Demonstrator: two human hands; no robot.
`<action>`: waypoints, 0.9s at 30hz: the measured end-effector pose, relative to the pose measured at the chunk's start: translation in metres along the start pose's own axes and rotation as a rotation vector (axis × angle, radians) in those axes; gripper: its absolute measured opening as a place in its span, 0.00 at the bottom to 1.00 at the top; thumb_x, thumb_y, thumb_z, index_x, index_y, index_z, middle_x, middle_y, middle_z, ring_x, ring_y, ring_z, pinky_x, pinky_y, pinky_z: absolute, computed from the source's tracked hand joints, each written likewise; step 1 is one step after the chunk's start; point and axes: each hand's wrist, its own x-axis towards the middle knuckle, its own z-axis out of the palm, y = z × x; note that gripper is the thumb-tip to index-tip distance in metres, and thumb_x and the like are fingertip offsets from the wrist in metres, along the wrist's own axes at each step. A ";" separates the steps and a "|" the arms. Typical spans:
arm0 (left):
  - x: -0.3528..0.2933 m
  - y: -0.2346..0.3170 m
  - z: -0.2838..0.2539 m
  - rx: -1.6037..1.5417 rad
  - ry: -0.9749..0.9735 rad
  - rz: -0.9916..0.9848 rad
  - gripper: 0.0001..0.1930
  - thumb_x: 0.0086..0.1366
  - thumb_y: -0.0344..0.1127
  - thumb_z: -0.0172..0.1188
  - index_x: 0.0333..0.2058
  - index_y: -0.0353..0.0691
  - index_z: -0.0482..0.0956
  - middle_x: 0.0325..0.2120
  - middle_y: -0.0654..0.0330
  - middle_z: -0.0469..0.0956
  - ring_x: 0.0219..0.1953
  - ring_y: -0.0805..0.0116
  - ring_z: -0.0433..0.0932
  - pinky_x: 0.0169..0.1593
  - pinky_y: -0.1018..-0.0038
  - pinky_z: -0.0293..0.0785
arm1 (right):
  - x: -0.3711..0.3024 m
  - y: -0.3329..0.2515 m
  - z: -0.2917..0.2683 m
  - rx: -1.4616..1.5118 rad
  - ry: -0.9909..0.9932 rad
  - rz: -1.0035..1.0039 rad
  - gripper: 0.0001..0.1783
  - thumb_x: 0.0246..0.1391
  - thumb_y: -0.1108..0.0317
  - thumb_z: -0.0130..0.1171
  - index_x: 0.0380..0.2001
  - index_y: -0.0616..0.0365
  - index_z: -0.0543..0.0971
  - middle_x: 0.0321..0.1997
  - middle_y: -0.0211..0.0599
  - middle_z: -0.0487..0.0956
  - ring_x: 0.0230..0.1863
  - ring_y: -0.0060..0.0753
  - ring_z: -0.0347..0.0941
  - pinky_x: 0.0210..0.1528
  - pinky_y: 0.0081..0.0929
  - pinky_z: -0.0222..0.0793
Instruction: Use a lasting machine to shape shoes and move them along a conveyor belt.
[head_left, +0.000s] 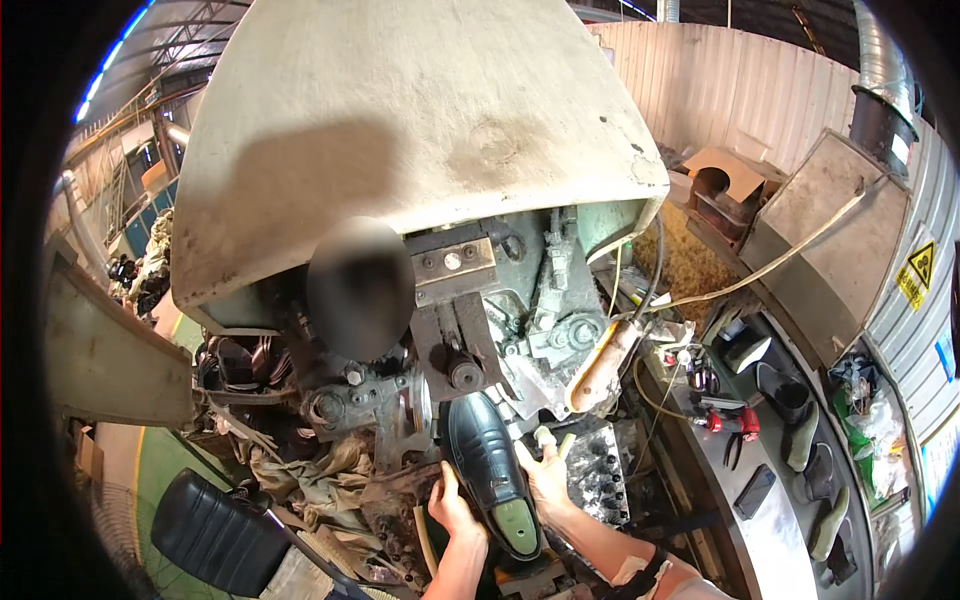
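Note:
A black leather shoe (482, 445) with a green shoe last (516, 527) inside points its toe away from me, toward the machine (470, 300). My left hand (455, 508) is closed on the shoe's left side near the heel. On the other side, my right hand (546, 478) grips it at mid-length, with pale wraps on the fingertips. The toe lies just below a dark metal block with a round knob (465, 373); whether they touch I cannot tell. The shoe hides the fingers under it.
A large cream hood (420, 110) overhangs the machine. To the right, a bench (700, 480) bears a phone (755, 491), red-handled pliers (735, 424) and several shoe parts (785, 392). A wooden-handled tool (605, 365) hangs by the machine. A black chair (215, 530) stands at lower left.

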 end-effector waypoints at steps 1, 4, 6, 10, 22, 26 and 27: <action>0.003 -0.001 -0.003 0.040 -0.001 0.020 0.14 0.71 0.42 0.61 0.35 0.35 0.81 0.34 0.62 0.82 0.33 0.69 0.79 0.38 0.70 0.77 | 0.000 0.000 -0.002 0.061 -0.020 0.021 0.55 0.54 0.62 0.71 0.74 0.60 0.46 0.78 0.48 0.25 0.77 0.39 0.38 0.71 0.36 0.55; 0.019 -0.016 -0.033 0.087 -0.086 0.060 0.16 0.72 0.44 0.58 0.38 0.34 0.81 0.36 0.61 0.82 0.34 0.69 0.79 0.39 0.70 0.77 | 0.002 0.004 -0.009 0.204 -0.095 0.113 0.57 0.55 0.63 0.71 0.75 0.59 0.42 0.78 0.48 0.24 0.76 0.38 0.39 0.70 0.36 0.56; 0.035 -0.036 -0.069 0.167 -0.218 0.074 0.16 0.73 0.43 0.56 0.32 0.38 0.82 0.28 0.66 0.80 0.29 0.74 0.74 0.35 0.75 0.73 | 0.003 0.007 -0.015 0.281 -0.148 0.189 0.58 0.56 0.63 0.70 0.75 0.58 0.39 0.78 0.46 0.23 0.75 0.37 0.41 0.69 0.37 0.57; 0.038 -0.105 -0.163 1.118 -0.954 0.204 0.21 0.60 0.43 0.64 0.50 0.40 0.80 0.48 0.47 0.82 0.50 0.48 0.81 0.53 0.59 0.76 | -0.002 0.003 -0.024 0.036 -0.202 0.168 0.60 0.60 0.65 0.66 0.75 0.54 0.29 0.69 0.52 0.60 0.59 0.36 0.66 0.61 0.32 0.66; -0.048 0.003 -0.180 1.423 -0.891 0.082 0.20 0.58 0.33 0.70 0.48 0.32 0.80 0.41 0.52 0.84 0.44 0.64 0.82 0.48 0.69 0.78 | -0.061 -0.059 -0.075 -0.516 -0.393 -0.298 0.30 0.60 0.71 0.64 0.65 0.60 0.68 0.48 0.42 0.83 0.47 0.27 0.80 0.50 0.25 0.75; -0.108 0.121 -0.170 1.417 -0.640 0.139 0.28 0.47 0.28 0.78 0.50 0.34 0.82 0.39 0.54 0.84 0.40 0.66 0.83 0.44 0.71 0.81 | -0.124 -0.075 -0.086 -0.600 -0.521 -0.708 0.25 0.54 0.71 0.70 0.55 0.65 0.75 0.50 0.44 0.84 0.50 0.35 0.82 0.55 0.31 0.75; -0.112 0.147 -0.165 1.123 -0.523 0.086 0.25 0.47 0.29 0.79 0.46 0.33 0.83 0.37 0.54 0.84 0.38 0.63 0.83 0.41 0.70 0.81 | -0.138 -0.079 -0.087 -0.593 -0.654 -0.730 0.23 0.55 0.68 0.69 0.53 0.63 0.77 0.53 0.48 0.81 0.53 0.41 0.80 0.55 0.33 0.75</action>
